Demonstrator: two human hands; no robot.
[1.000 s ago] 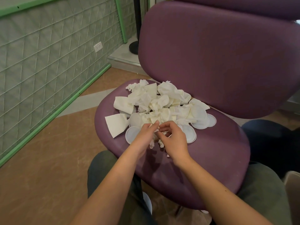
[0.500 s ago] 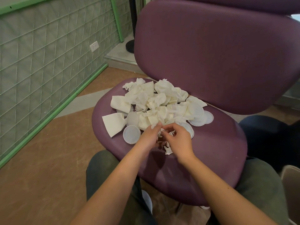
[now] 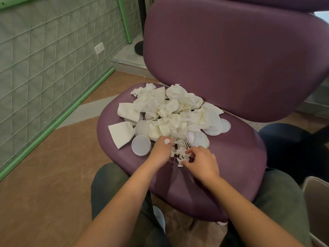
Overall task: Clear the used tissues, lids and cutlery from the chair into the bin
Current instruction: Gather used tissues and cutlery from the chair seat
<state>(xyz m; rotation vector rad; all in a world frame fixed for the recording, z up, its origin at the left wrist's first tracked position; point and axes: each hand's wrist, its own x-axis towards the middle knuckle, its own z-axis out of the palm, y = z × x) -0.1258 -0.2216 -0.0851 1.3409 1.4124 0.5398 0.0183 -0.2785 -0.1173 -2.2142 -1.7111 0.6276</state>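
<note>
A heap of crumpled white tissues (image 3: 165, 111) covers the back of the purple chair seat (image 3: 236, 157). Round white plastic lids lie around it, one at the front left (image 3: 141, 145) and others at the right (image 3: 213, 122). A white plastic spoon (image 3: 190, 136) and a fork (image 3: 186, 143) poke out at the heap's front edge. My left hand (image 3: 161, 150) pinches a small tissue scrap at that edge. My right hand (image 3: 202, 162) closes on shredded tissue bits (image 3: 179, 154) on the seat just in front of the heap. No bin is clearly in view.
The chair's tall purple backrest (image 3: 231, 50) rises right behind the heap. My knees (image 3: 110, 184) sit under the seat's front. A green-trimmed tiled wall (image 3: 44, 59) runs along the left, with brown floor (image 3: 44, 175) between. A pale container rim (image 3: 316, 202) shows at the far right edge.
Both hands have drawn back a little from the heap toward the seat's front, pulling shredded tissue bits with them. The fork and spoon now show beside the hands.
</note>
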